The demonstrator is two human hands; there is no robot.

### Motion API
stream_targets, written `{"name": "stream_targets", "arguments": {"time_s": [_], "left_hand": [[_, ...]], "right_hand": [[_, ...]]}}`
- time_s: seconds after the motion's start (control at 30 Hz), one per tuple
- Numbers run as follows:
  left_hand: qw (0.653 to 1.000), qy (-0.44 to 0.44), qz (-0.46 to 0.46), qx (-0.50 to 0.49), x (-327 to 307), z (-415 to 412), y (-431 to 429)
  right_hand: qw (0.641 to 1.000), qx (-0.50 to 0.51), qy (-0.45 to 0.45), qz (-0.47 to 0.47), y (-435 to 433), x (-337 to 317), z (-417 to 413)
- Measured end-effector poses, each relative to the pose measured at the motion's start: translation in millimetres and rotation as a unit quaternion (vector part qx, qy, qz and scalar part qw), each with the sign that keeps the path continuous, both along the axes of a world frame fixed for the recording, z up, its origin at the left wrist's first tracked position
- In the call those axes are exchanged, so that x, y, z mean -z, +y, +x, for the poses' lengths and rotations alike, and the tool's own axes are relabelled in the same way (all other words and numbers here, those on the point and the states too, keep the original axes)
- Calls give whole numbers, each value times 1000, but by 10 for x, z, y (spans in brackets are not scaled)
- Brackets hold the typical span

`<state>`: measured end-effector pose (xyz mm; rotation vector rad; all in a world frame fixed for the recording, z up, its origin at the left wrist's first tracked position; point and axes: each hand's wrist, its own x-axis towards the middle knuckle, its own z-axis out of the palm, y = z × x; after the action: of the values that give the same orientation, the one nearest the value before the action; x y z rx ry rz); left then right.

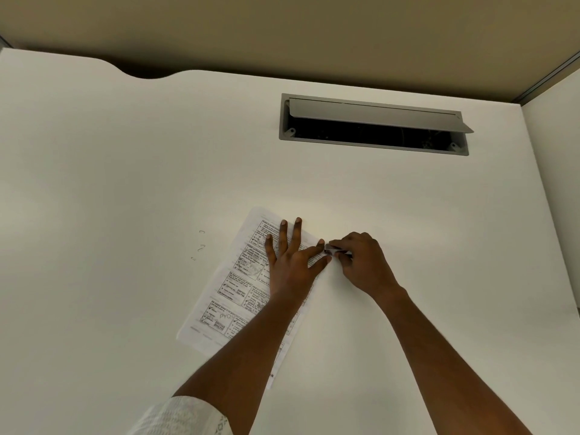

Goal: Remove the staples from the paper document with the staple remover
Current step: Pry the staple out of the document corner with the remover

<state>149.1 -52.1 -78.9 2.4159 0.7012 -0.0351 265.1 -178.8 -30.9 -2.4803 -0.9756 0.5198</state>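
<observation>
Most of the small silvery metal staple remover [332, 248] is buried in the curled fingers of the right hand [361, 262]; only a short end shows, its shape unclear. The flat left hand [292, 262] and its forearm cover part of the white printed paper document [232, 290], whose print is too blurred to read. Tiny bent wire bits [201, 244] on the white surface [125, 183] are too small to identify. Both forearms and a white patterned sleeve [182, 416] run off the bottom edge.

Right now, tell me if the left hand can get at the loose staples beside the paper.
Probably yes: the loose staples lie on bare desk left of the paper document, with nothing between them and the left hand pressing it.
</observation>
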Motion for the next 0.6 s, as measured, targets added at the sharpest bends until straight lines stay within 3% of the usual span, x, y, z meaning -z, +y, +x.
{"name": "stream_targets", "arguments": {"time_s": [0.23, 0.4, 0.6], "left_hand": [[1000, 7, 9, 5, 37, 10, 6], [1000, 10, 8, 8, 60, -4, 7], [1000, -2, 5, 7, 59, -5, 5]], "right_hand": [[990, 108, 85, 42, 16, 27, -8], [961, 203, 156, 107, 7, -64, 37], [999, 37, 8, 15, -15, -81, 46]]}}
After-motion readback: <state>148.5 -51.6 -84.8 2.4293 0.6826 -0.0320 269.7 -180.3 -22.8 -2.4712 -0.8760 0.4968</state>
